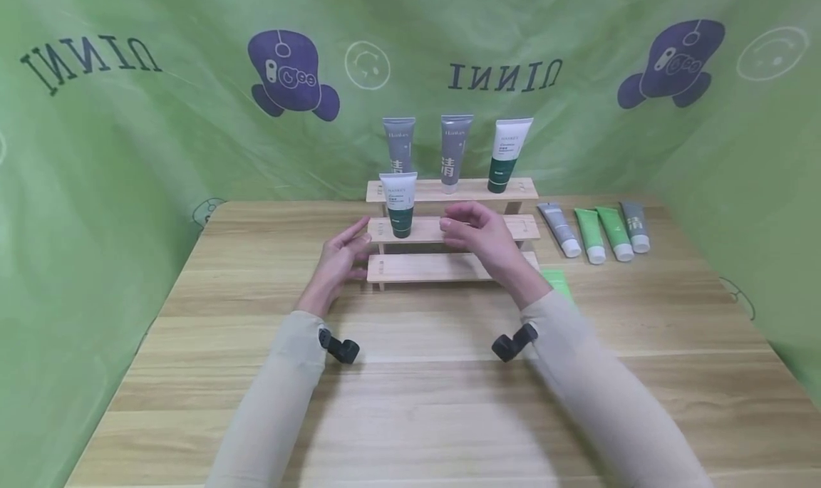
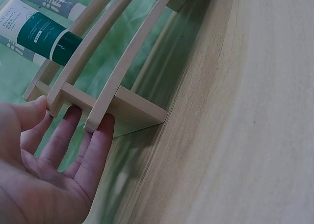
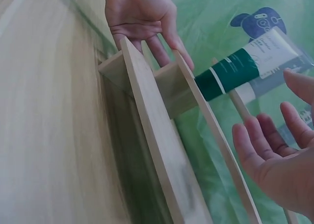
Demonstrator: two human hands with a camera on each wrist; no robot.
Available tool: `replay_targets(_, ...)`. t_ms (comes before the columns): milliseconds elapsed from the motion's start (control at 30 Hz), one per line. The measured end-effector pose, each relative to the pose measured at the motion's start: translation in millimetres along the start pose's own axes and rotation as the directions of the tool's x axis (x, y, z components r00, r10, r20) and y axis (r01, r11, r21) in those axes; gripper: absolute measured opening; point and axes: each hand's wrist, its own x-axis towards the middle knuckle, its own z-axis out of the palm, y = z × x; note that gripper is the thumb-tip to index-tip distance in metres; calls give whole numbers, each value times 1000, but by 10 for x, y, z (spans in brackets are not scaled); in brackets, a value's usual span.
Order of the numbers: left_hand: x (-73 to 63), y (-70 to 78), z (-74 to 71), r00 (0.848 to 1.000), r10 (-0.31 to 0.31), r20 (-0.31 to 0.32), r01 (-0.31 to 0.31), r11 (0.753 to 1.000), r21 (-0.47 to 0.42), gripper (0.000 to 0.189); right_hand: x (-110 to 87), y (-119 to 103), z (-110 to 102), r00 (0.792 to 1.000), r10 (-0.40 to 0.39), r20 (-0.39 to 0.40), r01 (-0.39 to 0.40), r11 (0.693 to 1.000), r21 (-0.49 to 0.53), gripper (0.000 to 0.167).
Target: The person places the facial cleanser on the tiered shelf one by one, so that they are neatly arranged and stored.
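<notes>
Though cut off at the near edge, can follow two pale beige sleeves (image 1: 263,409), with small black cameras (image 1: 515,342) at the wrists, over a pale wood-grain table (image 1: 423,417). Beyond the right sleeve, can make out only part of a flat, bright green object (image 1: 556,283); cannot tell its full shape behind the forearm. At the left, see the left hand (image 1: 336,263) grasping the end of a three-tiered pale wooden rack (image 1: 417,267), with the thumb at the middle tier and fingertips partly hidden behind the wood. At the right, see the right hand (image 1: 477,235) released, with fingers loosely bent and apart from the thumb, blocking part of the middle tier. Left on that tier, find a white-and-dark-green plastic tube (image 1: 400,214) upright on its cap. To the right on the table, see four lying grey and green tubes (image 1: 590,235), with labels too small to read. On the far top tier, find two upright grey-violet tubes (image 1: 457,153), with the left one's lower end hidden, and a second white-and-green tube (image 1: 509,153). Farthest, see a green printed curtain (image 1: 410,18).
</notes>
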Motion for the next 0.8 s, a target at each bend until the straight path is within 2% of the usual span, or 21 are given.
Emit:
replay_targets(167, 16, -6, 5, 1000, 3, 15, -3, 1000, -5, 52, -215, -30, -195, 998, 56, -8, -56, 997, 55, 36)
replay_targets(333, 7, 9, -6, 1000, 6, 19, -6, 1000, 0, 51, -443, -23, -444, 997, 71, 9, -71, 995, 64, 42)
replay_targets(433, -6, 15, -22, 1000, 8, 15, -9, 1000, 9, 51, -579, 11, -596, 996, 90, 4, -90, 995, 43, 44)
replay_targets(633, -28, -2, -33, 1000, 11, 24, -11, 1000, 3, 51, -853, 129, -966, 992, 128, 6, -128, 992, -17, 26)
replay_targets(800, -32, -20, -21, 1000, 7, 24, -7, 1000, 4, 50, -1103, 243, -1273, 990, 137, 26, -136, 990, -48, 27)
